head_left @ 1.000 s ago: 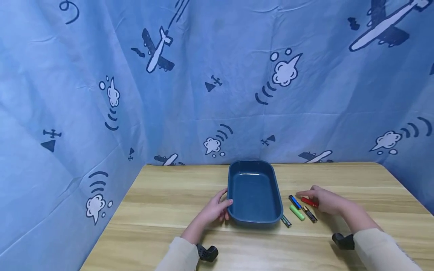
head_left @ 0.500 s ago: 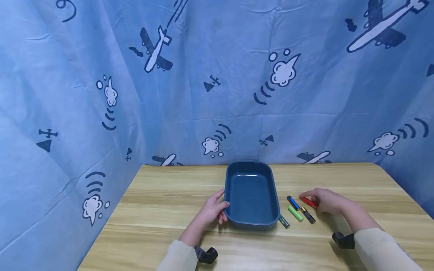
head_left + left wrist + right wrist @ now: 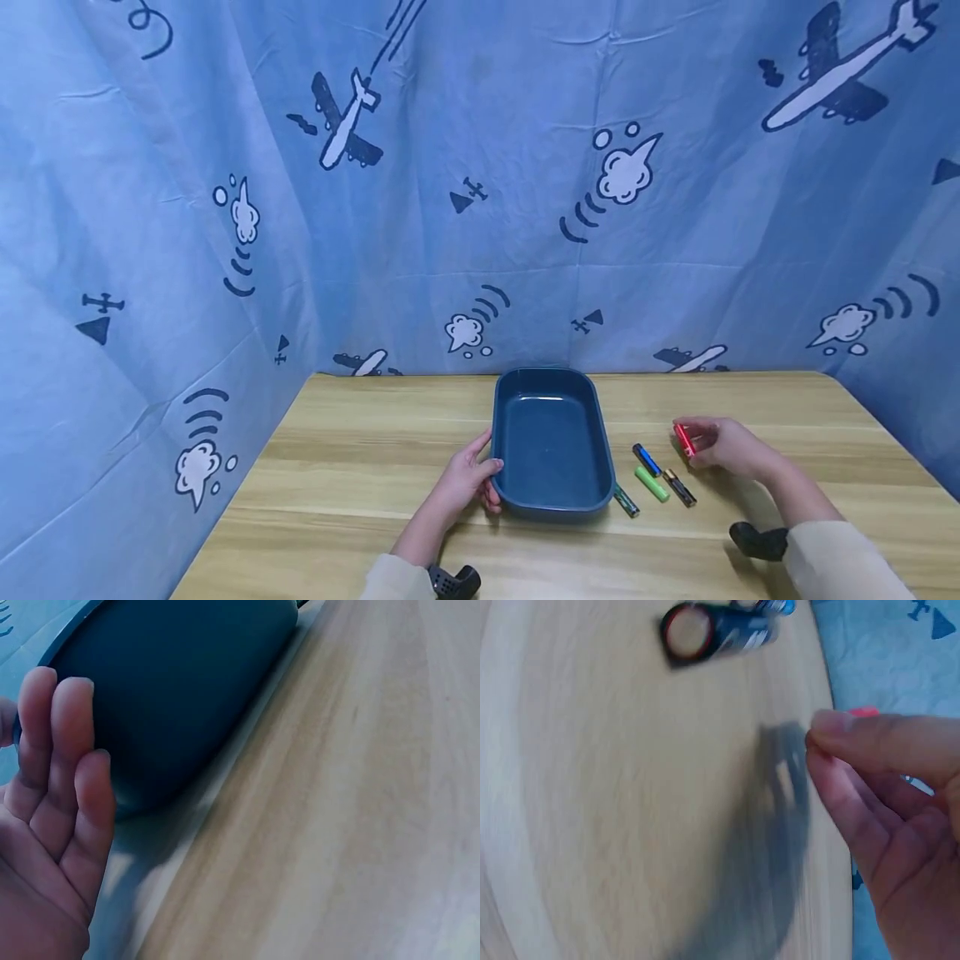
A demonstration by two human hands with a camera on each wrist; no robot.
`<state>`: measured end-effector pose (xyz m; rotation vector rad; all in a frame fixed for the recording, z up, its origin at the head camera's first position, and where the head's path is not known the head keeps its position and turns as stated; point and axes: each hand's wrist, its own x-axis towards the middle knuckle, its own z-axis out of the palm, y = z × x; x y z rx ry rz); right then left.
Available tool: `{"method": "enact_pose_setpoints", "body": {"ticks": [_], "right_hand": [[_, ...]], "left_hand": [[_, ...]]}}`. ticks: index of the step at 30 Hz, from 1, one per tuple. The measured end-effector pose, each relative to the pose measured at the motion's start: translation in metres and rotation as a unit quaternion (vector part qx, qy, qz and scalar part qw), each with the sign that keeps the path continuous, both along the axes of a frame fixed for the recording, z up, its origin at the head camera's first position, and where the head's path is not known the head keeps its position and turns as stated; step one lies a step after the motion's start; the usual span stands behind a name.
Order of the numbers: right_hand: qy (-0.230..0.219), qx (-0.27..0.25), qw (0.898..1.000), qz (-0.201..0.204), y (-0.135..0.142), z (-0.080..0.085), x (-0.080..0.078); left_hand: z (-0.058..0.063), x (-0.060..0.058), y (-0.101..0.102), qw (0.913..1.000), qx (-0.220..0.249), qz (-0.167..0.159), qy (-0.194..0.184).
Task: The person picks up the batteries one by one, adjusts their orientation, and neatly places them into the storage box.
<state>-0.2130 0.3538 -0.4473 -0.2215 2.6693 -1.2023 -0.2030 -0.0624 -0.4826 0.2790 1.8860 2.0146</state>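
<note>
Red is seen on the held battery (image 3: 684, 439), which is pinched between the thumb and fingers of the right hand (image 3: 731, 447); whether the bench (image 3: 360, 475) is touched by it cannot be told. In the right wrist view it is almost wholly hidden by the fingers, only a red sliver being left visible. A blurred flat end (image 3: 688, 634) of a dark battery is shown there, as is the hand's shadow (image 3: 757, 847) on the wood, neither made out so clearly from the head.

To the left, a blue battery (image 3: 647, 460), a green battery (image 3: 652, 484) and a black battery (image 3: 679, 487) are grouped closely, with a dark green battery (image 3: 626, 501) just beside the tray (image 3: 551, 454). The tray's near left side is gripped by the left hand (image 3: 461, 483): its thumb is seen at the rim from the head, while three fingers along the outer wall are revealed by the left wrist view. Airplane-printed blue cloth (image 3: 420, 208) is hung behind.
</note>
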Motion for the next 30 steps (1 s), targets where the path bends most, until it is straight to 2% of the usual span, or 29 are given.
{"method": "enact_pose_setpoints", "body": {"ticks": [6,11,14,22,30], "right_hand": [[-0.009,-0.089,0.994,-0.055,-0.005,0.005,0.001],[-0.022,-0.166,0.984,-0.053,-0.007,0.010,0.001],[-0.030,-0.194,0.979,-0.059,-0.007,0.011,0.000],[-0.034,-0.214,0.974,-0.061,-0.014,0.014,-0.002],[-0.047,-0.243,0.968,-0.048,-0.031,0.024,-0.007]], "left_hand": [[0.002,0.003,-0.003,1.0000,-0.003,0.000,0.001],[0.002,0.005,-0.003,0.9999,0.006,-0.002,-0.008],[0.001,0.004,-0.002,0.9998,0.017,-0.004,-0.011],[-0.007,0.000,-0.004,0.9985,0.049,-0.017,-0.020],[-0.009,0.000,-0.007,0.9986,0.047,-0.007,-0.023]]}}
